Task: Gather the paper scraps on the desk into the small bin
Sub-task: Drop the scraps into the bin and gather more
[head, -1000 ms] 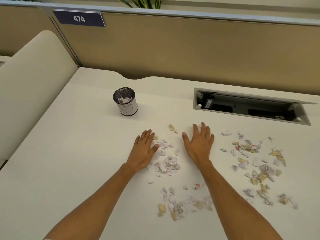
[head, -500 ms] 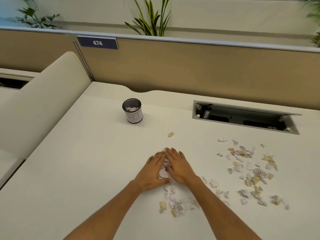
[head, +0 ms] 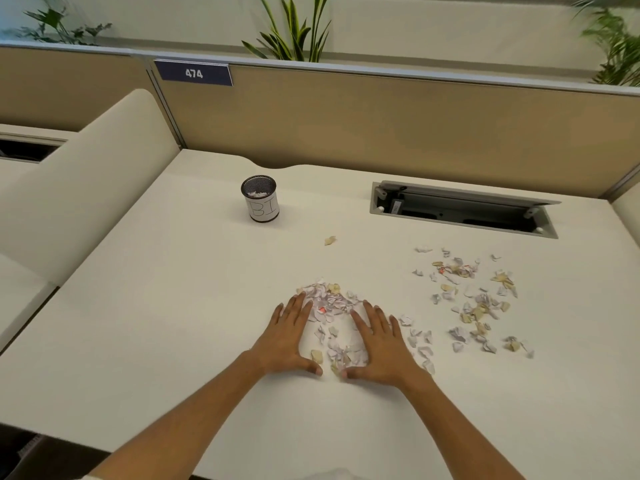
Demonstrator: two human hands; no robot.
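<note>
A small round mesh bin (head: 260, 199) with a white label stands at the far middle of the white desk (head: 173, 306); some scraps lie inside it. A pile of white and tan paper scraps (head: 332, 301) lies between and just beyond my hands. My left hand (head: 290, 336) lies flat, fingers apart, on the pile's left side. My right hand (head: 375, 344) lies flat on its right side. More scraps (head: 474, 299) are scattered to the right. One lone scrap (head: 330, 240) lies nearer the bin.
An open cable tray (head: 464, 209) is sunk into the desk at the back right. A tan partition (head: 381, 126) with a "474" plate runs along the back. A cream divider (head: 86, 174) rises on the left. The desk's near edge drops off at the lower left.
My hands were together over the scraps half a second ago; they have now spread apart and pulled nearer to me, framing more scraps. The view has tilted up.
</note>
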